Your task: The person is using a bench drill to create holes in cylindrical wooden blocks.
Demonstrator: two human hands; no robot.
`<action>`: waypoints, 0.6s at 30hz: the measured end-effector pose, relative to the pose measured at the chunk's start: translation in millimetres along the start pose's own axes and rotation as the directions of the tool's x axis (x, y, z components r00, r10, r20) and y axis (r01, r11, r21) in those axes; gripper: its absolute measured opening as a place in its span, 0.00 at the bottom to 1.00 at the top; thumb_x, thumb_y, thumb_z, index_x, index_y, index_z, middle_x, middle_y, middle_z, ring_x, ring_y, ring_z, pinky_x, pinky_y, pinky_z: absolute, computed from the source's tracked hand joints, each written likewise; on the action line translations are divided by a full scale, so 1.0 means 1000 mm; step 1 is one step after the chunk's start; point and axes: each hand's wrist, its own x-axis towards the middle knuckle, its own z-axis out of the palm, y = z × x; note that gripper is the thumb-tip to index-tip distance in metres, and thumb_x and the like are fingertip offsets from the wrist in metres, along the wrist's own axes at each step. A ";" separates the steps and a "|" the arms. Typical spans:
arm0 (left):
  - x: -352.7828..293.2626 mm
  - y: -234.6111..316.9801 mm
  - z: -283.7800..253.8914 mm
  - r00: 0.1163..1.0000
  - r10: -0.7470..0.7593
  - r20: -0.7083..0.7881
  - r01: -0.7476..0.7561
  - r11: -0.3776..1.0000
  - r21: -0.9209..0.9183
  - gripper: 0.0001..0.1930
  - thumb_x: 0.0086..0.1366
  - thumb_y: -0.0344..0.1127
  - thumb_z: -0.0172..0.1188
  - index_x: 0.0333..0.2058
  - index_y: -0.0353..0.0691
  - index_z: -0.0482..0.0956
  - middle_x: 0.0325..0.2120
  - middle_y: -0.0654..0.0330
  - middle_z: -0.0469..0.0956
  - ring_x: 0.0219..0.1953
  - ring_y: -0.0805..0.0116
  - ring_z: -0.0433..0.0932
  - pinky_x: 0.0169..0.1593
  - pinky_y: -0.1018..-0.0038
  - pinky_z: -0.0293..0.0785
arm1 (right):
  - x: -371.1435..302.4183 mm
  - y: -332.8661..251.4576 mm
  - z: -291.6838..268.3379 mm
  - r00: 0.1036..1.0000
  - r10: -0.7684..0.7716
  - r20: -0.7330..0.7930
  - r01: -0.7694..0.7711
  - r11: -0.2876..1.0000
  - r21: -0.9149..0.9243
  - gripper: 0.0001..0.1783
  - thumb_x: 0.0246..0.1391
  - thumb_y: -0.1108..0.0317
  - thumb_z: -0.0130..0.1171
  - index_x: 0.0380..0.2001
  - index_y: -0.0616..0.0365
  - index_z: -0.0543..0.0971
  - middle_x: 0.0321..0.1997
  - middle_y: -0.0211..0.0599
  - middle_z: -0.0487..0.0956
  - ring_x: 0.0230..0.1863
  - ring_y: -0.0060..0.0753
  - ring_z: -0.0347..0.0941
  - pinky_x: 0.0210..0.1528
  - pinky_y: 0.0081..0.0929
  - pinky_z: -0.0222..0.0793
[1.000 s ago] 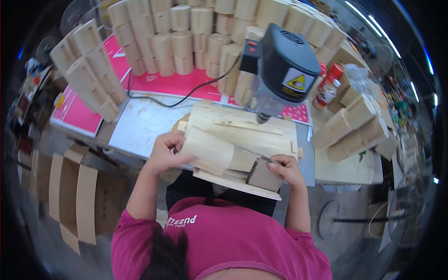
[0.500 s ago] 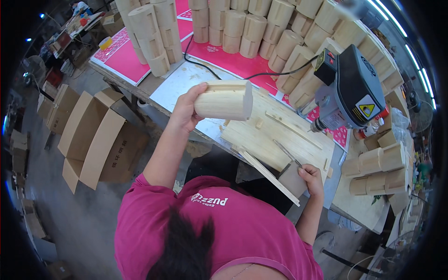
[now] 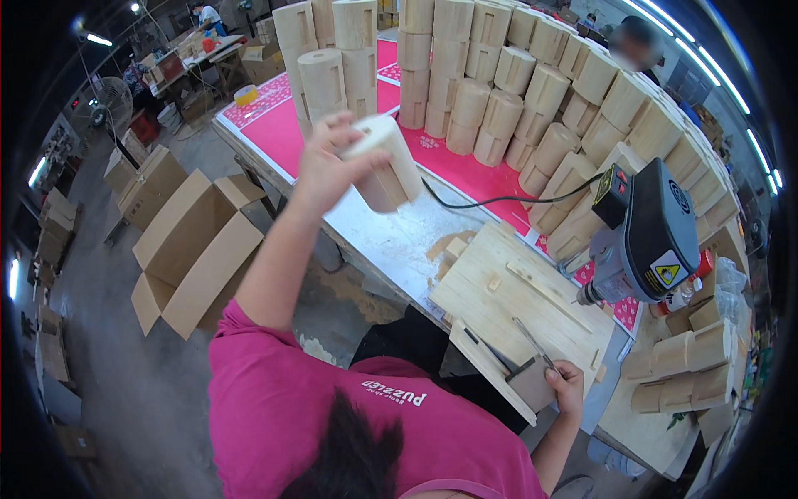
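Note:
My left hand [image 3: 326,166] grips a pale wooden cylinder [image 3: 395,173] near its upper end, raised over the table and slightly tilted. Fingers and thumb lie on either side of it. Low at the right, my right hand [image 3: 566,384] is closed on a slim metal tool [image 3: 532,337] and a grey-brown flat piece [image 3: 530,381], perhaps sandpaper. Both are at the near edge of a wooden board [image 3: 474,287] with strips fixed on it. A narrow wooden strip [image 3: 490,376] runs along that edge. Right of the board stands a black and grey drill head [image 3: 652,229].
Stacked wooden cylinders [image 3: 503,112] line the back of the table, with more stacks [image 3: 322,83] at the left. A black cable [image 3: 490,201] crosses to the drill. An open cardboard box [image 3: 195,254] stands on the floor at left. Further cylinders [image 3: 682,358] lie at right.
The cylinder in my left hand has turned from lying sideways to nearly upright, its end now facing up. My right hand keeps its hold by the board. The whole view has shifted.

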 end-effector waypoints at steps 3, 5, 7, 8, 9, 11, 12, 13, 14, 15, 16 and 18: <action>0.059 0.014 -0.030 0.984 0.154 -0.085 -0.131 0.965 0.228 0.25 0.39 0.41 0.72 0.34 0.31 0.77 0.49 0.53 0.66 0.49 0.62 0.68 0.48 0.70 0.69 | -0.002 0.000 0.000 1.000 0.023 -0.021 -0.023 0.999 0.031 0.11 0.38 0.66 0.65 0.26 0.61 0.77 0.22 0.23 0.75 0.24 0.13 0.65 0.27 0.12 0.58; 0.107 0.020 -0.051 0.946 0.307 -0.104 -0.221 0.847 0.484 0.31 0.38 0.50 0.71 0.35 0.28 0.78 0.47 0.52 0.66 0.47 0.61 0.69 0.45 0.71 0.72 | -0.001 0.000 0.001 1.000 0.004 -0.021 -0.003 0.999 0.051 0.11 0.38 0.66 0.65 0.26 0.61 0.77 0.22 0.23 0.75 0.23 0.13 0.65 0.27 0.12 0.58; 0.156 0.017 -0.072 0.928 0.357 -0.107 -0.233 0.779 0.583 0.32 0.38 0.52 0.70 0.35 0.28 0.78 0.48 0.51 0.66 0.48 0.60 0.69 0.45 0.72 0.71 | 0.001 -0.001 0.002 1.000 -0.014 -0.011 0.015 0.997 0.070 0.11 0.38 0.66 0.65 0.25 0.61 0.77 0.22 0.23 0.74 0.23 0.13 0.65 0.26 0.12 0.58; 0.182 0.009 -0.083 0.853 0.514 -0.090 -0.308 0.635 0.709 0.31 0.38 0.53 0.70 0.33 0.29 0.79 0.44 0.51 0.69 0.43 0.61 0.72 0.42 0.73 0.72 | 0.002 -0.002 0.002 1.000 -0.018 -0.019 0.019 0.998 0.065 0.11 0.38 0.66 0.66 0.25 0.62 0.78 0.20 0.23 0.74 0.22 0.13 0.64 0.25 0.12 0.57; 0.206 -0.001 -0.087 0.759 0.649 -0.043 -0.358 0.472 0.806 0.30 0.37 0.53 0.70 0.32 0.30 0.80 0.40 0.51 0.72 0.39 0.62 0.75 0.40 0.73 0.72 | 0.002 -0.002 0.003 0.999 -0.017 -0.040 0.019 0.998 0.057 0.11 0.37 0.67 0.67 0.24 0.62 0.78 0.19 0.22 0.73 0.21 0.12 0.63 0.23 0.13 0.56; 0.236 -0.008 -0.088 0.871 0.488 -0.049 -0.286 0.588 0.756 0.27 0.39 0.52 0.69 0.28 0.31 0.80 0.33 0.55 0.75 0.33 0.66 0.75 0.36 0.74 0.72 | 0.001 -0.004 0.003 0.998 -0.004 -0.057 0.007 0.998 0.060 0.12 0.36 0.67 0.67 0.24 0.62 0.78 0.20 0.22 0.73 0.21 0.13 0.63 0.24 0.13 0.57; 0.246 -0.005 -0.092 0.950 0.309 -0.046 -0.184 0.672 0.718 0.24 0.42 0.51 0.69 0.24 0.32 0.79 0.26 0.58 0.77 0.27 0.70 0.76 0.32 0.75 0.71 | 0.002 -0.005 0.004 0.999 0.005 -0.053 -0.002 0.998 0.063 0.12 0.36 0.67 0.67 0.23 0.62 0.78 0.20 0.23 0.74 0.22 0.13 0.64 0.25 0.13 0.57; 0.254 -0.012 -0.097 0.933 0.347 -0.091 -0.197 0.708 0.679 0.23 0.41 0.51 0.69 0.23 0.34 0.80 0.18 0.61 0.76 0.20 0.73 0.74 0.27 0.75 0.70 | 0.003 -0.005 0.005 0.999 0.002 -0.051 0.002 0.998 0.070 0.12 0.36 0.67 0.67 0.23 0.62 0.78 0.20 0.23 0.74 0.22 0.13 0.64 0.25 0.13 0.57; 0.262 -0.018 -0.095 0.934 0.348 -0.086 -0.204 0.713 0.671 0.23 0.41 0.51 0.69 0.23 0.34 0.80 0.18 0.61 0.76 0.20 0.73 0.74 0.27 0.75 0.70 | 0.003 -0.006 0.005 0.998 0.011 -0.058 -0.007 0.998 0.069 0.13 0.35 0.65 0.68 0.24 0.62 0.78 0.20 0.24 0.74 0.22 0.14 0.64 0.25 0.13 0.58; 0.269 -0.023 -0.093 0.951 0.293 -0.099 -0.149 0.714 0.684 0.22 0.41 0.51 0.68 0.23 0.35 0.80 0.18 0.60 0.76 0.20 0.72 0.74 0.27 0.75 0.70 | 0.003 -0.006 0.005 0.998 0.020 -0.062 -0.015 0.998 0.069 0.15 0.34 0.63 0.69 0.24 0.61 0.78 0.20 0.24 0.74 0.22 0.14 0.65 0.25 0.13 0.59; 0.275 -0.027 -0.091 0.965 0.238 -0.113 -0.093 0.711 0.697 0.21 0.41 0.51 0.68 0.22 0.36 0.80 0.19 0.59 0.77 0.21 0.72 0.75 0.27 0.75 0.70 | 0.003 -0.005 0.006 0.997 0.020 -0.070 -0.016 0.997 0.069 0.15 0.34 0.63 0.69 0.24 0.61 0.78 0.20 0.24 0.74 0.22 0.14 0.65 0.25 0.13 0.59; 0.284 -0.035 -0.085 0.966 0.238 -0.104 -0.095 0.697 0.711 0.20 0.41 0.50 0.68 0.22 0.36 0.80 0.19 0.59 0.77 0.21 0.72 0.75 0.27 0.75 0.70 | 0.004 -0.003 0.005 0.996 0.046 -0.070 -0.041 0.997 0.071 0.15 0.33 0.63 0.69 0.24 0.61 0.78 0.21 0.24 0.75 0.22 0.14 0.65 0.25 0.13 0.59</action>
